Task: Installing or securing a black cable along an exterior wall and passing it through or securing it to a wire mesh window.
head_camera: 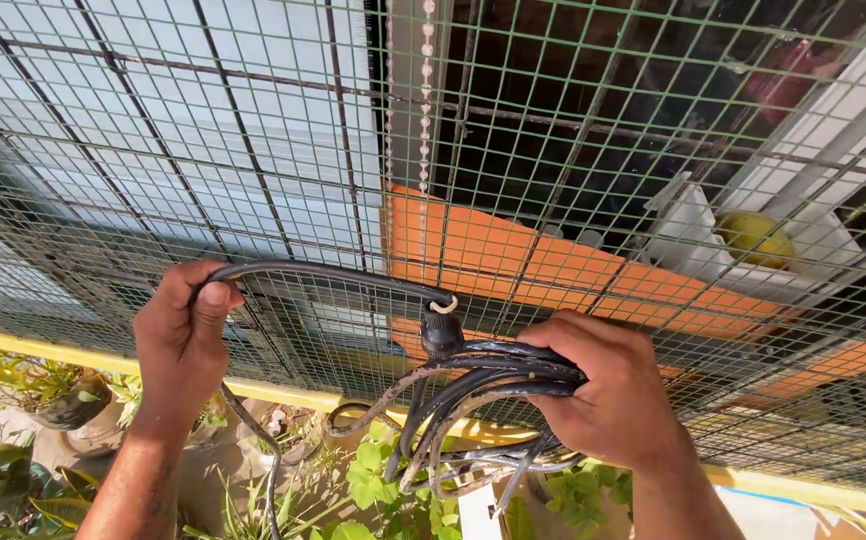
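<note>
**Cable's running 9-to-3 between your two hands, right hand's got the bulk**

Biggest thing first: you're facing the green wire mesh (593, 150) filling the whole view, orange ledge (513, 260) behind it at about 3 o'clock from centre, potted plants (43, 390) down at 7 o'clock.

Against that mesh you're stretching a black cable (323, 272), and its long axis is lying roughly 9-to-3, arcing from hand to hand. Your right hand (613, 400) is wrapping fully closed around the coiled bundle (483, 390), loops hanging out toward 7 o'clock. Your left hand (185, 335) is curling shut on the single strand, thumb pressing on top.

The small white tie (443, 304) is sitting at 11 o'clock from your right knuckles, just beside them, well apart from your left. So the right hand's the nearer one.
</note>
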